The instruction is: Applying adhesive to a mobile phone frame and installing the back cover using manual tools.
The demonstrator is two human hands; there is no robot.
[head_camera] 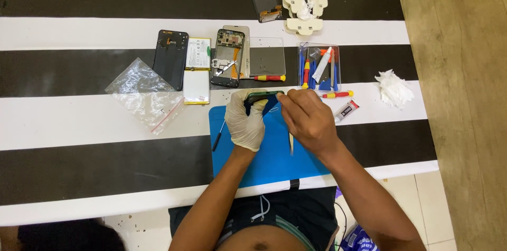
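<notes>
Black-and-white striped table [79, 119], blue rubber work mat [274, 158] at its near edge. Above the mat: green-edged phone frame [262, 96], gripped on edge by the white-gloved left hand [244, 121]; bare right hand [306, 119] pinched at its top corner. Beyond the mat: clear plastic tool tray [319, 66], opened phone body [227, 58].

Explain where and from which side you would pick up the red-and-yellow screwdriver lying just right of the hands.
Grip the red-and-yellow screwdriver around its thick handle, coming straight down from above. It lies flat on the striped table, lengthwise left to right, so fingers fit on its near and far sides. The glue tube sits close below, so probably keep the approach vertical.
</notes>
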